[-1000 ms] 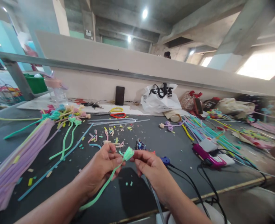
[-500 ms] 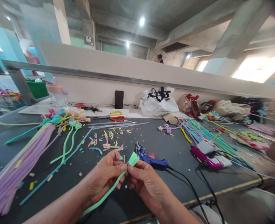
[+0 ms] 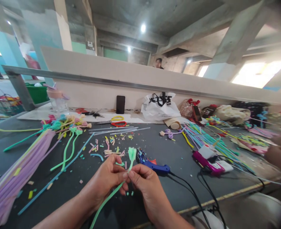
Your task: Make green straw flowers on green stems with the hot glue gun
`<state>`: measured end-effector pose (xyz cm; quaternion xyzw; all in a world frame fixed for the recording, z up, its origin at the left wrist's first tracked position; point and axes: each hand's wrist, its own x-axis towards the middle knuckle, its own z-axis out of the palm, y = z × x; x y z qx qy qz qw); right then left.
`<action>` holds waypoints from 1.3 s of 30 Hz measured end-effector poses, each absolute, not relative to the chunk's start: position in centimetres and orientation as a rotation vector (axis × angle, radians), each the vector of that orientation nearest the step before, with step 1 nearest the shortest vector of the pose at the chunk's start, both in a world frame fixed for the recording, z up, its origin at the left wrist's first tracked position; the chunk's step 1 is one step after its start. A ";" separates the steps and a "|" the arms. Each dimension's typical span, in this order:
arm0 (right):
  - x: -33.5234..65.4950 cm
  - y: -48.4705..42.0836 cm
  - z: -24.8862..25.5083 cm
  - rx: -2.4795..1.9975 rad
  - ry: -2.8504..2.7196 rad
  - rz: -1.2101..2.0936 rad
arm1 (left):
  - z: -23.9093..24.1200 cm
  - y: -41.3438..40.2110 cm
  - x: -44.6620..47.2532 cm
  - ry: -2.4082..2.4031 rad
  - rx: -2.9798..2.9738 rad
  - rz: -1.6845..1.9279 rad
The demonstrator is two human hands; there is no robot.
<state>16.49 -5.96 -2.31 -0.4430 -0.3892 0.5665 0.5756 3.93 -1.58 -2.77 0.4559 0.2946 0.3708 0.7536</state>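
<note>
A mint-green pipe-cleaner flower [image 3: 132, 154] with a long fuzzy stem stands upright between my two hands. My left hand [image 3: 108, 179] pinches the stem below the bloom, and the stem trails down toward the near edge. Close beside it, my right hand [image 3: 142, 181] also has thumb and fingers closed on the stem, just under the flower head. Right behind my right hand lies a blue glue gun [image 3: 154, 167] with its cord running to the right. Short cut pipe-cleaner bits [image 3: 112, 152] are scattered beyond my left hand.
Left are a bundle of lilac stems [image 3: 28, 162] and finished flowers [image 3: 64, 122]. Scissors [image 3: 116, 121], a phone [image 3: 120, 105] and a white bag [image 3: 161, 106] stand along the back. A magenta power strip [image 3: 208, 162], coloured stems [image 3: 212, 144] and another person's blurred hand [image 3: 277, 152] are right.
The flower head has gone from leaning right to upright, and my right hand's grip now sits lower on the stem. The camera view has shifted slightly.
</note>
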 end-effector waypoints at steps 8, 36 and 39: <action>18.1 -6.2 -1.6 -1.243 -1.222 0.973 | -3.4 -0.5 3.3 0.776 1.035 0.915; 16.4 -5.5 -3.2 -1.258 -1.015 1.318 | -2.5 -2.5 3.8 0.646 1.149 0.815; 16.3 -5.6 -3.1 -1.217 -0.952 1.385 | -2.6 -2.3 3.8 0.537 0.943 0.793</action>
